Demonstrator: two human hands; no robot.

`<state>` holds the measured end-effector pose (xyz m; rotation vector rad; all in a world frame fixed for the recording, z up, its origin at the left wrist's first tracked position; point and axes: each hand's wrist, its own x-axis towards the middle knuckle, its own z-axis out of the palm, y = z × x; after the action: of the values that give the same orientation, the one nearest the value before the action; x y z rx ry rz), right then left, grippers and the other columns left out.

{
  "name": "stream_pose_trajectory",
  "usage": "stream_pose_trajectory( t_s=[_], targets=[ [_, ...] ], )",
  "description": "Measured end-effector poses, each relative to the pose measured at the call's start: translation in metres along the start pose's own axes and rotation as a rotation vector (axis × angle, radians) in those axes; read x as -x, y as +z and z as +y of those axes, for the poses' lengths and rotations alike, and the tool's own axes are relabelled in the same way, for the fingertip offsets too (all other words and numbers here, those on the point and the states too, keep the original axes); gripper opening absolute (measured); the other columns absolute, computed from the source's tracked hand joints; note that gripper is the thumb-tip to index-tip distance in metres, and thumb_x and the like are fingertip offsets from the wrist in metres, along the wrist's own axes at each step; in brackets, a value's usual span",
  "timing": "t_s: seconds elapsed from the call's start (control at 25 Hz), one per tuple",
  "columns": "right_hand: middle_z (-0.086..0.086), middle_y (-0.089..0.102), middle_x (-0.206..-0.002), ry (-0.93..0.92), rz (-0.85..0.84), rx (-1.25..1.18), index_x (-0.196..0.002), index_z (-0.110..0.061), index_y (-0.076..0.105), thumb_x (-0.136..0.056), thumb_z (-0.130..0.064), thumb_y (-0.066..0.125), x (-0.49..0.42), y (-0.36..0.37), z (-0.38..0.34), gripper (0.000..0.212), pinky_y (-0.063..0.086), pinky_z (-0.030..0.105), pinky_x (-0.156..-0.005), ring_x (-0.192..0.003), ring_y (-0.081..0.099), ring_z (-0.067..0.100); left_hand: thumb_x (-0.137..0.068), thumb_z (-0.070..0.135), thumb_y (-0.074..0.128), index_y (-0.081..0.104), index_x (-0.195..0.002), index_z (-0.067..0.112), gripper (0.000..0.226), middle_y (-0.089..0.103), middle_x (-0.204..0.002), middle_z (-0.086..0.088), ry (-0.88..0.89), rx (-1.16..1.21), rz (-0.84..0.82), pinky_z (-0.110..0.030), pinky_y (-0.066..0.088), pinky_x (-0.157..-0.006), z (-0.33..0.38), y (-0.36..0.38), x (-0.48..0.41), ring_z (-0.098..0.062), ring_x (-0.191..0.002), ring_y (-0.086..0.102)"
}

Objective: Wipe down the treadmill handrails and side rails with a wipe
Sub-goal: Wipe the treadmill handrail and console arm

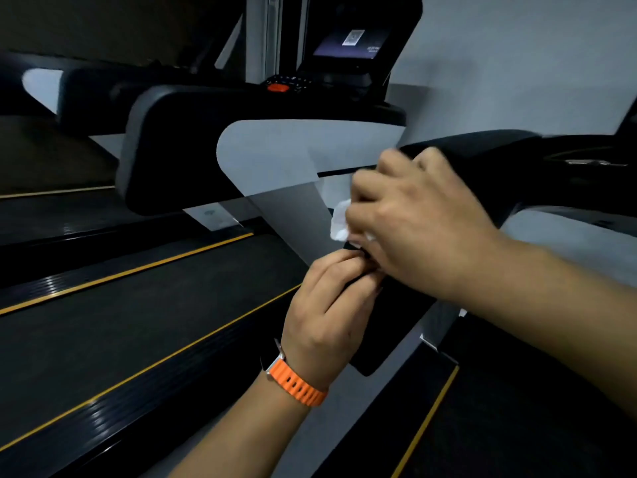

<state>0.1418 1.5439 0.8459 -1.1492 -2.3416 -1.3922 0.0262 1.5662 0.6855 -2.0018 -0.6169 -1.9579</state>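
- One view is available, the head camera, and both hands are seen working on the nearer black handrail [482, 146] of a treadmill, which runs from the upper right down toward the centre of the picture.
- A crumpled white wipe [339, 220] is pressed against the handrail by the right hand [413, 219]; the fingers are curled closed over the wipe and the rail, and only a small part of the wipe shows at the left edge of that hand.
- The lower end of the same handrail is gripped by the left hand [331, 305], fingers closed around the black padding just below the right hand, apparently to steady it; an orange watch strap [296, 384] is worn on that wrist.
- The far handrail [165, 150], the console screen [351, 43] and the red stop button [277, 88] lie beyond the hands and are not touched.
- The running belt [103, 322] and the yellow-edged side rail [148, 370] beside it lie below and to the left, well apart from the wipe.
- Progress is judged as partial: one handrail is being wiped at its lower section. No wet streaks can be made out in the dim light, so what is already cleaned cannot be told; the far handrail and the side rails are assumed to remain.
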Motion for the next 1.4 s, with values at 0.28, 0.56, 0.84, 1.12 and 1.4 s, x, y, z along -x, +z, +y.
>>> stream_pose_trajectory(
  t_s=[0.28, 0.56, 0.84, 1.12, 1.4],
  targets=[
    [-0.001, 0.053, -0.086, 0.189, 0.106, -0.082, -0.086, -0.024, 0.070, -0.090, -0.037, 0.067, 0.007, -0.007, 0.027, 0.014, 0.029, 0.039, -0.072, -0.089, 0.054, 0.033, -0.096, -0.001, 0.070, 0.077, -0.103, -0.005, 0.012, 0.073, -0.108, -0.016, 0.022, -0.017, 0.048, -0.037, 0.053, -0.096, 0.001, 0.002, 0.001, -0.030, -0.107, 0.067],
    [-0.001, 0.062, -0.093, 0.331, 0.116, -0.170, -0.090, -0.027, 0.071, -0.089, -0.039, 0.071, 0.012, -0.008, 0.036, 0.012, 0.039, 0.041, -0.078, -0.094, 0.054, 0.030, -0.096, -0.001, 0.070, 0.077, -0.105, -0.005, 0.013, 0.072, -0.109, -0.016, 0.030, -0.040, 0.048, -0.037, 0.054, -0.096, -0.001, 0.003, 0.003, -0.030, -0.108, 0.068],
    [-0.001, 0.062, -0.083, 0.285, 0.251, -0.061, -0.083, -0.024, 0.069, -0.096, -0.039, 0.059, 0.039, -0.003, 0.010, 0.023, 0.034, 0.040, -0.071, -0.084, 0.053, 0.029, -0.098, 0.000, 0.067, 0.077, -0.105, -0.005, 0.014, 0.073, -0.108, -0.017, 0.023, -0.027, 0.048, -0.038, 0.053, -0.096, -0.002, 0.002, 0.005, -0.031, -0.107, 0.067],
    [0.001, 0.063, -0.082, 0.263, 0.223, 0.084, -0.087, -0.020, 0.071, -0.096, -0.035, 0.054, 0.018, 0.003, 0.006, 0.025, 0.031, 0.041, -0.072, -0.087, 0.053, 0.032, -0.096, -0.002, 0.070, 0.078, -0.106, -0.004, 0.013, 0.073, -0.108, -0.017, 0.040, -0.018, 0.058, -0.039, 0.055, -0.094, -0.005, 0.003, 0.009, -0.031, -0.108, 0.068],
    [0.002, 0.063, -0.081, 0.189, 0.159, 0.110, -0.086, -0.020, 0.070, -0.089, -0.029, 0.063, 0.017, 0.004, -0.005, 0.011, 0.033, 0.041, -0.071, -0.083, 0.053, 0.033, -0.098, -0.002, 0.067, 0.078, -0.106, -0.005, 0.014, 0.073, -0.104, -0.018, 0.029, -0.040, 0.059, -0.037, 0.055, -0.094, -0.004, 0.003, 0.009, -0.032, -0.105, 0.068]
  ],
)
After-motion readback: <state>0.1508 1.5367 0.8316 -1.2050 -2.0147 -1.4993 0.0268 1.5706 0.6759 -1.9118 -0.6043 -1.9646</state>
